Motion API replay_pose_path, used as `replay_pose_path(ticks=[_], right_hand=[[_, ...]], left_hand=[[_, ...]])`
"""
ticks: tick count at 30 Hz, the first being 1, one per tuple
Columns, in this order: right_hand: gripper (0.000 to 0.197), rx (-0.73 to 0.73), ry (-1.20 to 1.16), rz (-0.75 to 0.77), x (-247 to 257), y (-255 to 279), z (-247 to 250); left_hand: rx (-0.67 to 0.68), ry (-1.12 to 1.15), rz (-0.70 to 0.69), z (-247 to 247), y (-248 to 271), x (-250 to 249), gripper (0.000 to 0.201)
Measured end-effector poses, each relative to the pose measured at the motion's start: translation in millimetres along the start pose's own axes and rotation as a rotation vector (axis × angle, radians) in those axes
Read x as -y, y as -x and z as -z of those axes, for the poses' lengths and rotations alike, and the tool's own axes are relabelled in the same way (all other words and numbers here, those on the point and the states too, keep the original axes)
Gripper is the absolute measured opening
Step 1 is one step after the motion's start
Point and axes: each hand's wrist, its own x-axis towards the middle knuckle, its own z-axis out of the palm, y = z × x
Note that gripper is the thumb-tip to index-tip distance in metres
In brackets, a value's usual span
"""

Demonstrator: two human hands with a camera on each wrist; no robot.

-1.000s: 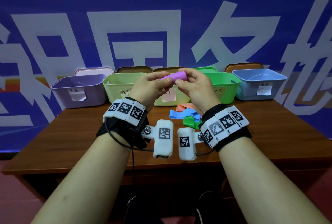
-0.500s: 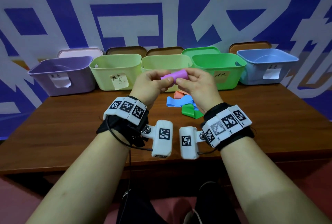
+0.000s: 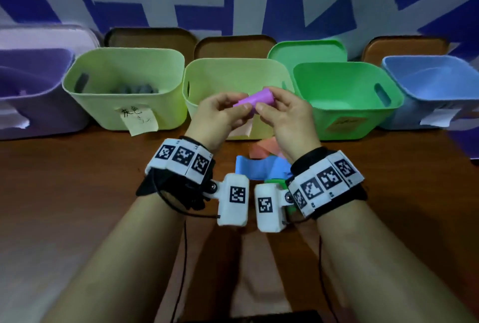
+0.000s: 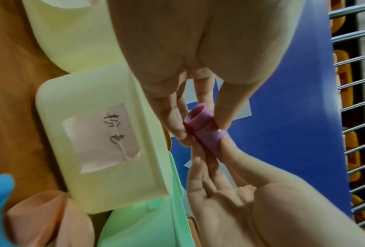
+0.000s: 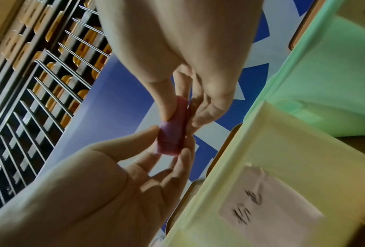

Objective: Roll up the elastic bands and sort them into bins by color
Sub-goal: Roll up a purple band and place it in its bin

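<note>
A purple elastic band rolled into a short tube [image 3: 256,99] is held up between both hands, just above the front wall of the middle yellow-green bin [image 3: 233,71]. My left hand [image 3: 234,109] pinches its left end with thumb and fingers. My right hand [image 3: 269,105] pinches the right end. The left wrist view shows the roll [image 4: 206,132] with its hollow end towards the camera. In the right wrist view the roll [image 5: 173,133] sits between the right thumb and the left fingertips. The purple bin [image 3: 39,94] stands at the far left.
Along the back of the brown table [image 3: 77,180] stand a yellow-green bin [image 3: 124,107] holding grey rolls, a green bin [image 3: 347,107] and a blue bin [image 3: 435,89]. Loose blue [image 3: 259,170], orange-pink [image 3: 264,149] and green [image 3: 274,181] bands lie under my wrists.
Both hands keep pinching the purple roll and have shifted forward, close to the middle bin's front. The head view has dipped and come closer to the bins.
</note>
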Motion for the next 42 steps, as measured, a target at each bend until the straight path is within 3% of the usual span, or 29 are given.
replay_pose_path(ticks=[4, 10, 16, 21, 27, 32, 35, 39, 42], right_hand=[[0.045, 0.037, 0.050, -0.029, 48.1, -32.4, -7.1], [0.046, 0.127, 0.058, -0.070, 127.2, -72.0, -36.9], [0.018, 0.234, 0.005, -0.085, 181.2, -101.6, -73.0], [0.036, 0.242, 0.002, -0.105, 193.1, -113.3, -116.7], [0.043, 0.198, 0.029, -0.166, 190.9, -122.8, -193.0], [0.045, 0.217, 0.018, -0.221, 181.9, -121.9, -280.7], [0.048, 0.227, 0.086, -0.234, 163.8, -119.8, -341.0], [0.025, 0.319, 0.156, -0.236, 134.2, -113.0, -414.4], [0.030, 0.409, 0.219, -0.213, 107.6, -105.5, -459.1]], left_hand=[[0.021, -0.032, 0.066, -4.3, -20.4, -52.2, 0.017], [-0.072, -0.175, 0.030, 2.2, -40.2, -145.3, 0.015], [-0.158, -0.233, 0.002, 22.0, -60.3, -208.4, 0.013], [-0.192, -0.251, -0.002, 58.1, -79.1, -220.8, 0.012], [-0.168, -0.215, 0.033, 129.2, -106.0, -225.6, 0.013], [-0.175, -0.181, 0.076, 218.7, -118.4, -226.4, 0.014], [-0.233, -0.147, 0.098, 276.3, -119.2, -220.0, 0.014], [-0.345, -0.110, 0.155, 355.3, -117.4, -202.7, 0.011], [-0.448, -0.037, 0.202, 406.2, -114.0, -183.5, 0.007]])
